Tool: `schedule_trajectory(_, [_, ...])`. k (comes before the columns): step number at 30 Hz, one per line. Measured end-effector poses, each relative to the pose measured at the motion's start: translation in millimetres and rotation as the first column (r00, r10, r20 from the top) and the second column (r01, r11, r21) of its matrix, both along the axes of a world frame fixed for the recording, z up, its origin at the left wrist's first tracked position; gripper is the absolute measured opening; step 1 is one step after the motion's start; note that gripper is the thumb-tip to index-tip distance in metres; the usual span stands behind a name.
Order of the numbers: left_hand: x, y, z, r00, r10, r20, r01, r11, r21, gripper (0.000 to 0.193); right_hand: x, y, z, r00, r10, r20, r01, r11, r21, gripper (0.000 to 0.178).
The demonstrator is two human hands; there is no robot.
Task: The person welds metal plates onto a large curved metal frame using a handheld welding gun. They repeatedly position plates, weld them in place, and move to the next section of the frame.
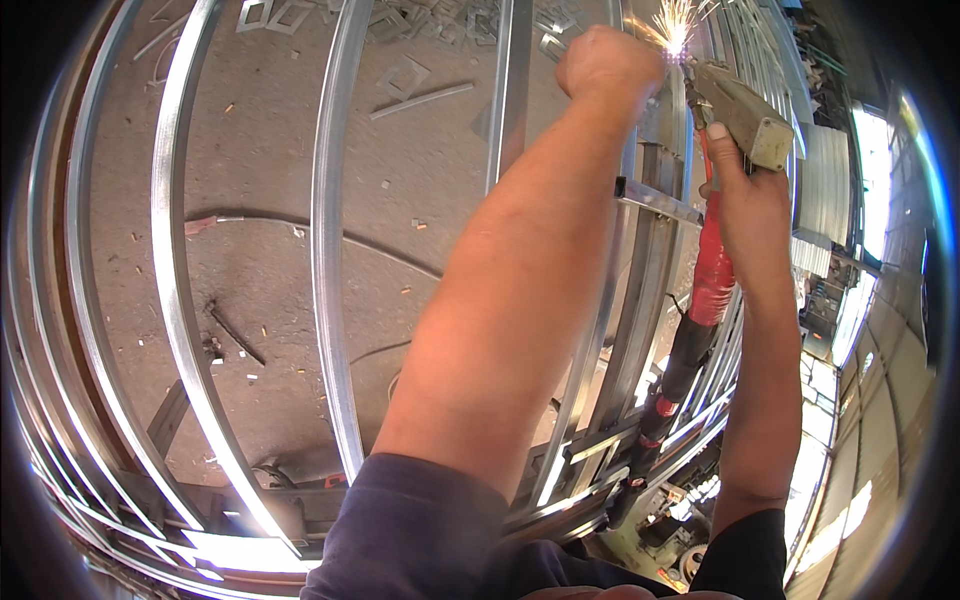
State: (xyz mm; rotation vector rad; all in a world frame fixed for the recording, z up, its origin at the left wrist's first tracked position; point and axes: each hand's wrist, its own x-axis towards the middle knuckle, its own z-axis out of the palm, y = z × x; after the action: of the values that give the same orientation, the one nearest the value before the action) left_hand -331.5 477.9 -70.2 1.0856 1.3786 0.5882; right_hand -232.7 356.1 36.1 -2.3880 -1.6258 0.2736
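Red welding torch (713, 262) with black hose (688, 350) at right, front end near bright sparks (676, 32). Right hand (752, 200) closed around torch; cannot tell if tan boxy block (745, 118) gripped too. Left hand (612, 62) near sparks, fingers hidden, hold unclear. Torch likely stiff, hose-heavy; best held behind hot front.

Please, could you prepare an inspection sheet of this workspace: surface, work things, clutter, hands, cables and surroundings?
Surface: brown floor, seen between metal bars.
Work things: red torch, with sparks at its tip.
Clutter: metal scraps on the floor.
Hands: right hand grips the torch; left hand is near the sparks, its fingers mostly hidden.
Cables: dark cable on the floor.
Surroundings: pale panels at right.
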Motion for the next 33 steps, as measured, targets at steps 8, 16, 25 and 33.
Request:
schedule_trajectory(8, [1, 1, 1, 1.000, -0.012, 0.006, 0.012, 1.000, 0.007, 0.039, 0, 1, 4, 0.999, -0.017, 0.037, 0.018, 0.999, -0.028, 0.063])
schedule_trajectory(16, [2, 1, -2, 0.999, -0.013, 0.031, 0.014, 1.000, -0.012, 0.055, -2, 1, 8, 0.997, -0.048, 0.054, 0.053, 0.994, -0.094, 0.060])
schedule_trajectory(25, [2, 0, 2, 1.000, 0.001, 0.006, 0.000, 1.000, -0.027, 0.046, -17, 0, 16, 0.994, -0.110, -0.001, 0.109, 0.984, -0.141, 0.053])
schedule_trajectory(33, [2, 2, 1, 0.999, -0.036, 0.020, 0.037, 0.997, -0.060, 0.035, -33, -20, 35, 0.991, -0.125, -0.040, 0.127, 0.991, 0.044, 0.061])
